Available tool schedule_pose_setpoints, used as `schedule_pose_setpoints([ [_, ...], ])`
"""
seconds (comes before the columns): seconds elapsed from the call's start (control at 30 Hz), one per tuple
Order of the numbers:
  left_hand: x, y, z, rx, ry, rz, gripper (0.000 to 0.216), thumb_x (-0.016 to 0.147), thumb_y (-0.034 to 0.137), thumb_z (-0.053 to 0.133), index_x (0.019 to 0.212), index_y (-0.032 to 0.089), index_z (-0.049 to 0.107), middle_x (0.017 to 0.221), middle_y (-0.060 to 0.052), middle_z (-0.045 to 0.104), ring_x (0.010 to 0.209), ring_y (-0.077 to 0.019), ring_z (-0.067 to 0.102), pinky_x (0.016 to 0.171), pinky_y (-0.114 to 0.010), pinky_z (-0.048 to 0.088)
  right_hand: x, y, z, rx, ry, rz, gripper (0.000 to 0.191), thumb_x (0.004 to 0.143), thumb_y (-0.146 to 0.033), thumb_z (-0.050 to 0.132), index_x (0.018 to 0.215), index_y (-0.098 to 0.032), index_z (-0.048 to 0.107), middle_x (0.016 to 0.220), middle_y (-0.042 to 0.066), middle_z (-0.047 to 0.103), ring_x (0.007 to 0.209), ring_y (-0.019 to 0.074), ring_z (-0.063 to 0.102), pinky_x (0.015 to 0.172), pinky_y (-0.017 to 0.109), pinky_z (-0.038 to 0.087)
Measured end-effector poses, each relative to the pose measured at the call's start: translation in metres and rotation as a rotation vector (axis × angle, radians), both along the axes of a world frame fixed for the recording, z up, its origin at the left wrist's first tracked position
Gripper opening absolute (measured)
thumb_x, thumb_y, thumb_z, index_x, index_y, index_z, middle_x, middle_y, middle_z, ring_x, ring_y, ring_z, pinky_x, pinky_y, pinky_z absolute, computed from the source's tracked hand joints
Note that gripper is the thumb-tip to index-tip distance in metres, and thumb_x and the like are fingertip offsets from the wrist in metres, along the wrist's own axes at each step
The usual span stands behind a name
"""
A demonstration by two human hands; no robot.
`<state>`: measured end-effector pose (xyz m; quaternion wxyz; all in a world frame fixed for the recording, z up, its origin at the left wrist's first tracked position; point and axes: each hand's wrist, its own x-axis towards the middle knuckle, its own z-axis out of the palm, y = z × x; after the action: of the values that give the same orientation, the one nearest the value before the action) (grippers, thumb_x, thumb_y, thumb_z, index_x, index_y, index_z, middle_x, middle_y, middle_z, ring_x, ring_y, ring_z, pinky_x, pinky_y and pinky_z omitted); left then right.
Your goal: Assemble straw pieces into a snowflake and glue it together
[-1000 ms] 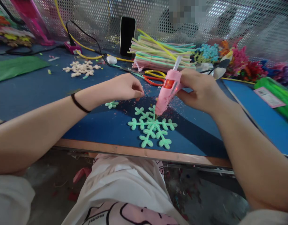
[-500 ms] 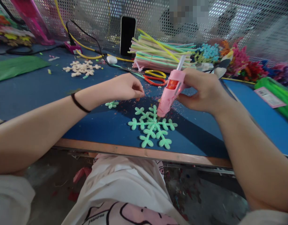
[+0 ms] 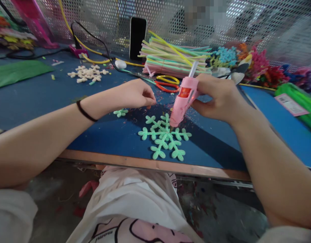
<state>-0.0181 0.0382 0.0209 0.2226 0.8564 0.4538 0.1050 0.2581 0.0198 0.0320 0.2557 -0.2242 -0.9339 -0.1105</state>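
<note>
On the left I have the left hand (image 3: 141, 94) above the tabletop, fingers curled in, thumb and forefinger tips together; I cannot tell whether anything thin sits between them. To its right, the mint-green snowflake (image 3: 159, 143) lies flat near the front of the table. The right hand (image 3: 217, 98) wraps the grip of the pink glue gun (image 3: 179, 109), which I see tilted nose-down, its nozzle at the snowflake's centre; whether it touches I can't confirm. A glue stick (image 3: 193, 69) juts from the gun's upper end.

Around them, from the left, I count a green sheet (image 3: 21, 72), a magenta plug block (image 3: 78, 51), a white snowflake (image 3: 88, 73), a smaller mint-green piece (image 3: 121, 112) just beside the left wrist, and a phone (image 3: 138, 38) standing upright. Scissors (image 3: 167, 89) with red and yellow handles lie close behind the gun, in front of a bundle of pastel stems (image 3: 170, 55). A colourful heap (image 3: 259, 64) and a green package (image 3: 294, 104) fill the far right.

For room, I see blue tabletop (image 3: 112, 140) between the left forearm and the copper-coloured front edge (image 3: 145, 163). A perforated metal screen (image 3: 160, 17) bounds the back.
</note>
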Motion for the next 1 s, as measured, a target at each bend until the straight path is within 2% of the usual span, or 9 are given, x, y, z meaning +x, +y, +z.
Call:
schedule_pose_setpoints([
  [0.17,-0.0016,0.0029,-0.0029,0.001,-0.021,-0.006,0.036,0.077,0.043,0.058,0.093,0.020,0.079,0.080,-0.005,0.072,0.068,-0.0170,0.058,0.061,-0.028,0.035,0.0005,0.0021,-0.0007,0.023,0.000,-0.032,0.021,0.085,-0.011,0.059,0.094,-0.028,0.053,0.087,0.003,0.063,0.083,0.0245,0.065,0.066,0.040,0.054],
  [0.4,-0.0011,0.0013,-0.0016,0.004,-0.003,-0.006,0.036,0.077,0.044,0.057,0.093,0.020,0.079,0.080,-0.005,0.073,0.068,-0.0174,0.058,0.062,-0.029,0.035,0.0016,0.0025,-0.0011,0.030,-0.003,-0.026,0.024,0.085,-0.009,0.058,0.099,-0.029,0.055,0.088,0.003,0.064,0.085,0.0242,0.065,0.067,0.040,0.054],
  [0.63,-0.0023,0.0027,-0.0035,0.007,-0.009,-0.014,0.036,0.077,0.044,0.058,0.093,0.020,0.079,0.078,-0.005,0.072,0.067,-0.0170,0.057,0.061,-0.029,0.034,0.0007,0.0021,-0.0003,0.005,0.011,-0.020,0.022,0.086,-0.008,0.054,0.095,-0.029,0.054,0.087,0.003,0.062,0.086,0.0243,0.065,0.068,0.040,0.054],
  [1.0,0.0003,-0.0018,0.0007,0.004,0.004,0.004,0.036,0.077,0.044,0.057,0.091,0.020,0.079,0.079,-0.005,0.073,0.067,-0.0174,0.057,0.061,-0.029,0.034,0.0016,0.0044,-0.0025,0.065,0.013,-0.003,0.026,0.084,-0.007,0.058,0.097,-0.028,0.054,0.085,0.003,0.060,0.079,0.0224,0.062,0.065,0.037,0.052],
])
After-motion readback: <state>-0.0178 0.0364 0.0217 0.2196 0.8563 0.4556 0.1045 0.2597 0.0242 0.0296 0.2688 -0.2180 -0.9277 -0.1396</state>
